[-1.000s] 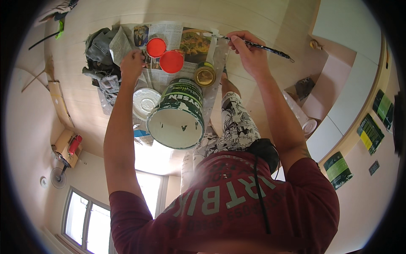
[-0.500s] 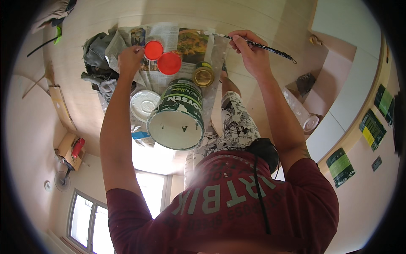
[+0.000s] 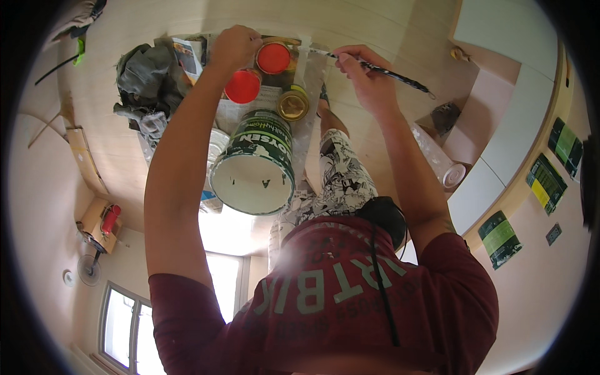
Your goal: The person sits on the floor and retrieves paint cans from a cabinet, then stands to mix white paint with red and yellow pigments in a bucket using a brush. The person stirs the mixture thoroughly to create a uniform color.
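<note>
- Right hand (image 3: 369, 78) pinches a thin paintbrush (image 3: 387, 72) mid-handle: light, stiff, best held near the ferrule.
- Left hand (image 3: 234, 47) closed by the two small red paint pots (image 3: 273, 58); whether it grips one I cannot tell.
- Count: one large paint bucket (image 3: 253, 165), heavy; one gold tin (image 3: 292, 103); all on spread newspaper (image 3: 247, 112).

Glossy metal can (image 3: 292, 103), matt wood floor (image 3: 375, 25).

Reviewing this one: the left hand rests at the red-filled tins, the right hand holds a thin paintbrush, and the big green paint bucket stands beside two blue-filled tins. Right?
Not quite. The head view shows the two small tins filled with red-orange paint, not blue. The rest stands: the left hand rests at those tins, the right hand holds the thin paintbrush, and the big green paint bucket stands beside them.
</note>
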Demonstrator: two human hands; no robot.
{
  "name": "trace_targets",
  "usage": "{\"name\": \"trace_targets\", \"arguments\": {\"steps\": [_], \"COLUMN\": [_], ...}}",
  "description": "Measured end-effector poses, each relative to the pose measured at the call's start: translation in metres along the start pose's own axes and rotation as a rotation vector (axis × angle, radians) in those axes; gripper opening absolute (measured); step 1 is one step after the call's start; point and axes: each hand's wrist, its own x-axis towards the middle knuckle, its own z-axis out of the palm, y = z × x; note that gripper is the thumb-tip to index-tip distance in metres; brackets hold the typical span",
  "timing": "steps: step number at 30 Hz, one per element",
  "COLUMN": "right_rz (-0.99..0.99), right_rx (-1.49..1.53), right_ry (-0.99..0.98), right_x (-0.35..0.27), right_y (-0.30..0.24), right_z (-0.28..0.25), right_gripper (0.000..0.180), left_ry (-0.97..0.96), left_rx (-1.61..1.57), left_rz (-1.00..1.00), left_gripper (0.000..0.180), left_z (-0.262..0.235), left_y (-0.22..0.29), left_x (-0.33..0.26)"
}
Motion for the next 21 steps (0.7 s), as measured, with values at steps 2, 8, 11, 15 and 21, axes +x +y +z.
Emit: {"name": "trace_targets", "arguments": {"steps": [2,8,11,15,21], "right_rz": [-0.021,-0.112,-0.111,-0.090,-0.151], "right_rx": [-0.122,-0.350,-0.292,-0.256,-0.313], "right_ry": [-0.032,-0.074,-0.076,-0.059,-0.043], "right_x": [-0.002,0.000,-0.003,-0.007,-0.005], "right_y": [0.005,0.017,0.007,0.000,0.005], "right_z": [0.007,0.020,0.031,0.031,0.025], "right_gripper": [0.017,0.019,0.017,0.018,0.018], "left_ry": [0.058,0.354,0.462,0.345,0.347], "left_rx": [-0.215,-0.607,-0.505,-0.298,-0.363], "left_rz": [-0.042,-0.660,-0.937,-1.008,-1.029], "left_gripper": [0.035,0.039,0.044,0.048,0.043], "left_z": [-0.022,-0.091,-0.017,0.075,0.110], "left_y": [0.000,-0.039,-0.120,-0.138,-0.125], "left_x": [-0.019,-0.172,-0.285,-0.367,-0.358]}}
